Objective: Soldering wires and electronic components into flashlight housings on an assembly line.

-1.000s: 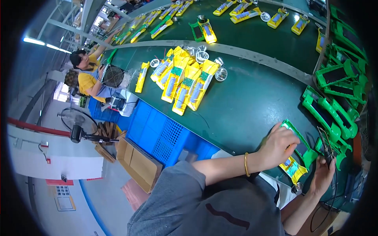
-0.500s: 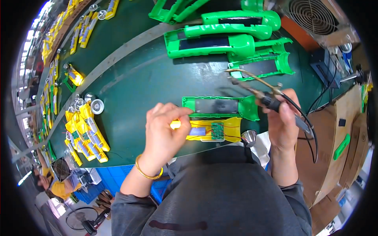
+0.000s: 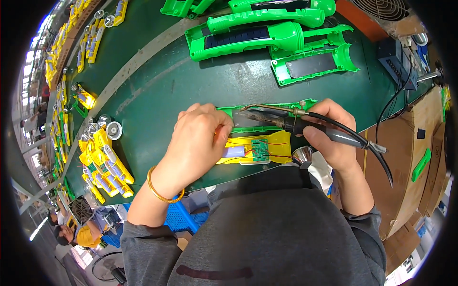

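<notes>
My right hand (image 3: 336, 143) grips a soldering iron (image 3: 305, 127) with a thin curved metal feed tube along it. The tip points left, over the dark panel of a green flashlight half-shell (image 3: 250, 129). At that shell's left end is my left hand (image 3: 194, 138), its fingers bent and pressed together; anything between them is hidden. Directly below, nearer me, lies a yellow half-shell (image 3: 280, 139) holding a lilac battery (image 3: 234, 152), a green circuit board (image 3: 260, 149) and thin red wires. A silver reflector (image 3: 303, 155) rests by its right end.
Several green shells (image 3: 286, 40) lie at the back of the green table (image 3: 157, 100). Yellow assemblies with reflectors are piled at the left (image 3: 107, 162). A blue-grey box (image 3: 396, 64) with cables stands at right, near cardboard (image 3: 396, 176). Farther left, another person (image 3: 86, 236) is visible.
My right hand has brought the iron left and down over the green shell. My left hand has shifted upward to that shell's end; the bright glow beside its fingers no longer shows.
</notes>
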`<state>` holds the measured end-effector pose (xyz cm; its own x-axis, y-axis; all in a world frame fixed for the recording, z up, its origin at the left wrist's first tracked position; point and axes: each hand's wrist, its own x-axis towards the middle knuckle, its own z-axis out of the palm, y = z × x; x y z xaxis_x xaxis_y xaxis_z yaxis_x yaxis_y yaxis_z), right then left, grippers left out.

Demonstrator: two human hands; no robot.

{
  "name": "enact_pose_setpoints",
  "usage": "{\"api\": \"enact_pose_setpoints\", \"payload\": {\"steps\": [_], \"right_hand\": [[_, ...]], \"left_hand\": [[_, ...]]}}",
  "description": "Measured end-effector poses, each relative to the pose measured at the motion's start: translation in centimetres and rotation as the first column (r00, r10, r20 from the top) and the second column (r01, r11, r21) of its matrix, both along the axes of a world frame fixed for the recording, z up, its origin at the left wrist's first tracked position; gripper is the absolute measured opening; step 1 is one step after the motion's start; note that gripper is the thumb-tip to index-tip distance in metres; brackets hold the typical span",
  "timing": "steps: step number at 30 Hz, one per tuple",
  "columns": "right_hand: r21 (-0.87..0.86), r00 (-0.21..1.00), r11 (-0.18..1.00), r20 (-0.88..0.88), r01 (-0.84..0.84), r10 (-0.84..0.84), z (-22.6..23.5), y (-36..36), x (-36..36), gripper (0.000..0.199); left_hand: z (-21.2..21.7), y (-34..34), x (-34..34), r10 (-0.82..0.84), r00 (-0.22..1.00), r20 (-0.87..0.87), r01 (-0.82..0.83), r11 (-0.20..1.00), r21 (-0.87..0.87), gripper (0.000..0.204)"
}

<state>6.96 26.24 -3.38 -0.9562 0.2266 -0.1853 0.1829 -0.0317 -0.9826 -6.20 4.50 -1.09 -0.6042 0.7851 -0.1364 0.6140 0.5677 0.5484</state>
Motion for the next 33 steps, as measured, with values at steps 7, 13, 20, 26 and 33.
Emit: {"api": "enact_pose_setpoints", "payload": {"steps": [7,13,20,26,33], "right_hand": [[0.016,0.999,1.000,0.033,-0.002,0.001,-0.2,0.1,-0.2,0.013],[0.229,0.995,0.970,-0.037,-0.078,0.088,0.1,0.1,-0.7,0.012],[0.120,0.996,0.989,0.007,-0.086,0.086,-0.2,-0.1,-1.0,0.014],[0.141,0.996,0.987,-0.019,-0.078,0.082,-0.4,-0.2,-1.2,0.015],[0.205,0.998,0.977,-0.023,-0.057,0.063,-0.3,0.0,-1.2,0.017]], "left_hand": [[-0.3,0.7,0.8,0.042,0.986,-0.162,-0.054,0.996,-0.070,0.002],[-0.2,1.4,1.4,0.047,0.954,-0.297,-0.086,0.989,-0.121,0.006],[-0.5,1.8,1.7,0.071,0.938,-0.339,-0.113,0.988,-0.104,0.005],[-0.2,1.8,1.6,0.058,0.946,-0.320,-0.118,0.978,-0.171,0.003],[-0.5,1.8,1.6,0.082,0.938,-0.335,-0.119,0.989,-0.091,0.008]]}}
